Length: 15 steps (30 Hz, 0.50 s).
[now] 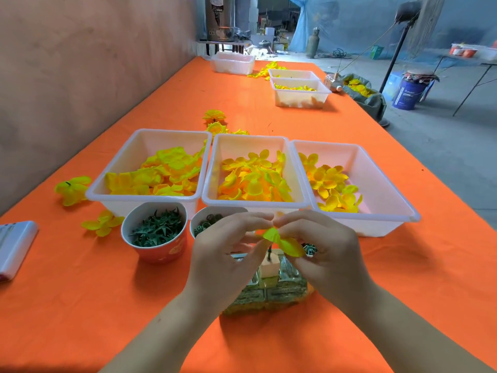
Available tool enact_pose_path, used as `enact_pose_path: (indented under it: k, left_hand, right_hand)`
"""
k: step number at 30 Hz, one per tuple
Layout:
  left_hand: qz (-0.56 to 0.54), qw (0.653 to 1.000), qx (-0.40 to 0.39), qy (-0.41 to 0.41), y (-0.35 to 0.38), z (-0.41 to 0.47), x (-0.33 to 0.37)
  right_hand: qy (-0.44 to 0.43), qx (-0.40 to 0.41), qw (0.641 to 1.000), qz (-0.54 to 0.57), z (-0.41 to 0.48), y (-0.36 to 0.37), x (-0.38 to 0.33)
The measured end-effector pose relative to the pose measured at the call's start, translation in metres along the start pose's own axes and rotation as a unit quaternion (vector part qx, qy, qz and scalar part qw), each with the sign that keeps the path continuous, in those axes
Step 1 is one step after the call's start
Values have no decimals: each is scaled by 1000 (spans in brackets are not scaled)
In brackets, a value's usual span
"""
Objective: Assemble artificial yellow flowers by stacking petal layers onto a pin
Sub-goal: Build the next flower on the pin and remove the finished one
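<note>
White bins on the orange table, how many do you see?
6. Near row: left bin, middle bin, right bin. Farther back: wall-side bin, then rear bin beside front bin on the right. None looks hidden.

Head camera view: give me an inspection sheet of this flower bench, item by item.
Surface: orange cloth over a long table.
Job's things: three white bins of yellow petal layers in a row; one petal layer held above the pin, which stands in a pale block; cup of green spiky parts; second cup partly behind the left hand.
Clutter: loose yellow flowers on the cloth left of and behind the bins; white object at the left edge.
Fingers: left hand and right hand both pinch the petal layer.
Cables: dark coil on the far floor, possibly cable.
Surroundings: more bins farther along; standing fan, blue bucket, gas cylinder.
</note>
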State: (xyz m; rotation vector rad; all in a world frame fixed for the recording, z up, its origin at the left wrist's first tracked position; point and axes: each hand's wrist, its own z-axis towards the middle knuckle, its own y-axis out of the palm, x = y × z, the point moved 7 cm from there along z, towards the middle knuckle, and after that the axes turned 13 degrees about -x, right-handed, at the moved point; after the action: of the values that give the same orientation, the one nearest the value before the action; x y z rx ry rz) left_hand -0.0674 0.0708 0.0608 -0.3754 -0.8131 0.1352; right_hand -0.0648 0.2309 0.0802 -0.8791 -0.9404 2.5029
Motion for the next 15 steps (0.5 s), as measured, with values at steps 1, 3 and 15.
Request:
enact_pose_path:
  k: [1,3,15]
  left_hand:
    - [17,1000,6,13,0,-1,2]
    - [28,999,23,26,-2,-2,6]
    - [54,997,20,52,-2,2,7]
  right_hand:
    - [1,2,1000,-7,-1,2,0]
    - [2,19,1000,-8,-3,2,-1]
    - [-33,31,998,-35,3,1,-7]
